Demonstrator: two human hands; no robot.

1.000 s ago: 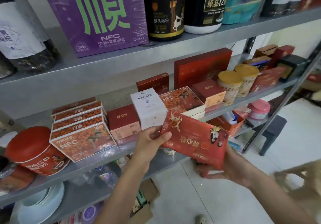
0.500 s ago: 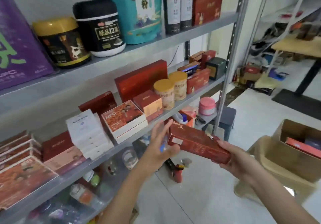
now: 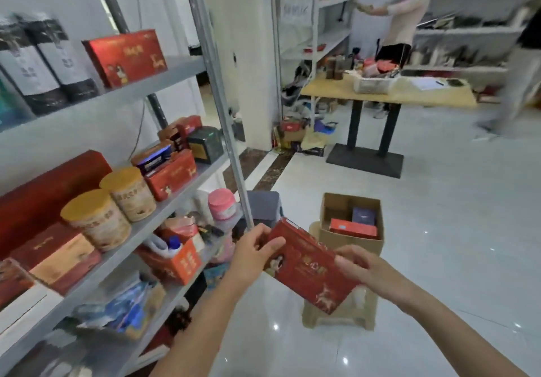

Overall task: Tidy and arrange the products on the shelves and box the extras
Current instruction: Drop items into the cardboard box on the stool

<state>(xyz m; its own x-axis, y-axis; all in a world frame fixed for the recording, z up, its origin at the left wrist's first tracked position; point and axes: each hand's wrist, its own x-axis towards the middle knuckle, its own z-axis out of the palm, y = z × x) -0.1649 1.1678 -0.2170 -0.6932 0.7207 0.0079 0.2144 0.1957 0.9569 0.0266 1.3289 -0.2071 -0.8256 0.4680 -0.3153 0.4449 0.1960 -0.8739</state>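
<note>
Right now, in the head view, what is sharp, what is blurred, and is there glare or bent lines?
Head view: the red box, the left hand and the right hand are fairly sharp; the person at the right edge is smeared; small glints dot the glossy floor; the shelf post bows from the wide lens.

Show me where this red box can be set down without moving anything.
For the held box: top shelf, bare strip between its red box and the post; carton, left part beside the dark box looks bare; floor right of it is open. Crowded: middle shelf around the cans, lower shelf by the pink jar.
</note>
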